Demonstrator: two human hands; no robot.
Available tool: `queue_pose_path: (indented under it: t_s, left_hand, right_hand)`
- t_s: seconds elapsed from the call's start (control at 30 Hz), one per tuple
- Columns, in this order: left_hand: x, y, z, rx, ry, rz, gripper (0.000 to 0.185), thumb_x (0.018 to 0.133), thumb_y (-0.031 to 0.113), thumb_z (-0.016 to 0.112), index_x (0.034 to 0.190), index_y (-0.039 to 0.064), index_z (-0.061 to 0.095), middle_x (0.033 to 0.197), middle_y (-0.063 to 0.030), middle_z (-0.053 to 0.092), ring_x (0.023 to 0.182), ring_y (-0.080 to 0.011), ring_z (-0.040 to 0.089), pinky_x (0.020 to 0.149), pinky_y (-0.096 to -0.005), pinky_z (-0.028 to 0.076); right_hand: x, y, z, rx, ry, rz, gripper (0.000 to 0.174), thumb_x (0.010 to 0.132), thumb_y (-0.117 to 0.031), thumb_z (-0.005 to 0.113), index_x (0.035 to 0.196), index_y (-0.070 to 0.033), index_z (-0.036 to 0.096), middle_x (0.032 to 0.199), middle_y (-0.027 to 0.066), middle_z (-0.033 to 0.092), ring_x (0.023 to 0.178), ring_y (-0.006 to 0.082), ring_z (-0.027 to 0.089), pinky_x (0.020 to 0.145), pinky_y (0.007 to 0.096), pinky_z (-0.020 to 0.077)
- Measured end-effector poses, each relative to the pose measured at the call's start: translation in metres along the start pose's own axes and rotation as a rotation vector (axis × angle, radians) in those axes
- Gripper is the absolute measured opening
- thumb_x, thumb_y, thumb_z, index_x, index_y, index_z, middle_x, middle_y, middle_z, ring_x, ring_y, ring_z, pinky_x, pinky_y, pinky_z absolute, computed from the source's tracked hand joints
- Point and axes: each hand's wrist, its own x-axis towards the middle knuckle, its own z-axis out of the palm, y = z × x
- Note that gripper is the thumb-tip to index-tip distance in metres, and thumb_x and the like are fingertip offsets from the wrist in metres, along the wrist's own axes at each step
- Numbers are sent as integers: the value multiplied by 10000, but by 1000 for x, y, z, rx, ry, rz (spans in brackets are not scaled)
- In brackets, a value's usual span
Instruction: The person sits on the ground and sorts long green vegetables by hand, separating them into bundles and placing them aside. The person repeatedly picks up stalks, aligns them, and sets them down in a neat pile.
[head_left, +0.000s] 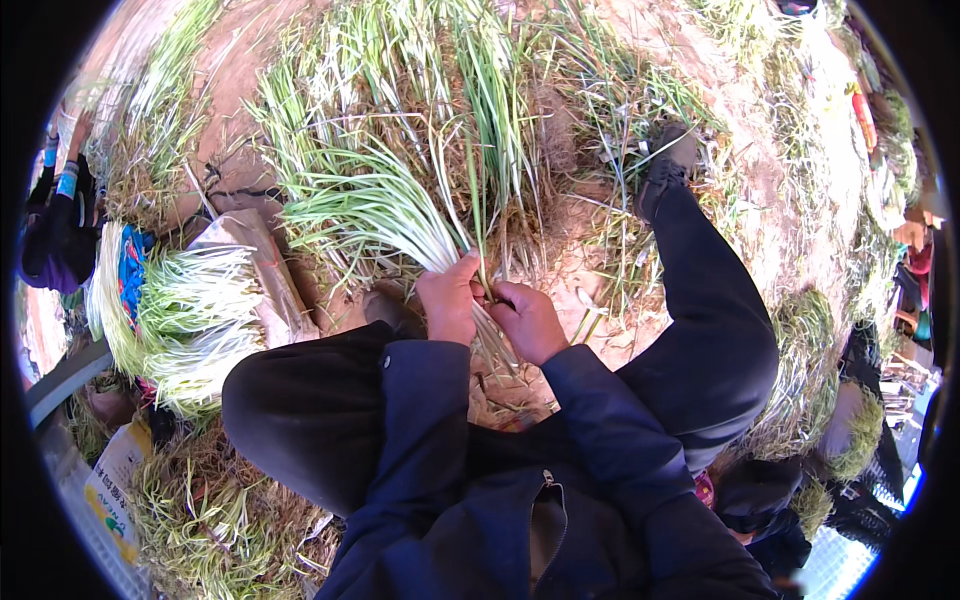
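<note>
My left hand (448, 304) is closed around a bundle of long leafy stalks (397, 214), which look like garlic chives. The green tips fan out to the upper left, and the pale root ends poke out below between my hands. Beside it, my right hand (531, 321) pinches the lower part of a single green stalk (475, 202) that points away from me. The fingertips of both hands almost meet at the bundle. Beyond them a large heap of loose stalks (360, 75) with brown, dry bases lies on the earth floor.
At left, trimmed bundles (199, 322) rest beside a brown wrapping (262, 259). Stalk waste (217, 510) is piled at lower left by a printed sack (116, 487). My right shoe (671, 161) touches loose stalks. Another person's arms (64, 195) show at far left; more people sit at right.
</note>
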Motion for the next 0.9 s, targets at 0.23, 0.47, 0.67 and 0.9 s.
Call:
queue_pose_path:
  t_s: [0.23,0.47,0.67,0.9]
  left_hand:
    - [-2,-1,4,47,-34,89,137,846,99,813,858,2,717,700,-53,669,460,-119,550,407,-277,400]
    - [3,-14,5,116,-56,125,142,872,112,796,869,-14,732,715,-40,669,483,-116,559,413,-273,388]
    - [2,-14,1,-17,-74,68,93,866,71,781,877,-6,729,716,-23,669,478,-98,534,421,-260,408]
    - [-1,-9,1,9,-92,27,77,883,85,752,879,21,709,749,-50,704,477,-91,529,423,-249,407]
  right_hand:
    - [32,6,-6,218,157,120,242,951,-214,679,1038,10,708,818,113,679,739,170,638,690,326,506]
    - [60,10,12,647,209,97,109,963,-89,646,947,8,694,814,8,669,729,72,578,672,245,473]
    - [49,15,6,847,282,113,108,1010,-119,637,1063,-39,687,982,4,698,912,76,622,848,241,499]
    - [43,19,-7,958,249,324,148,1018,-149,625,1106,-51,694,902,-18,676,756,80,608,678,248,517]
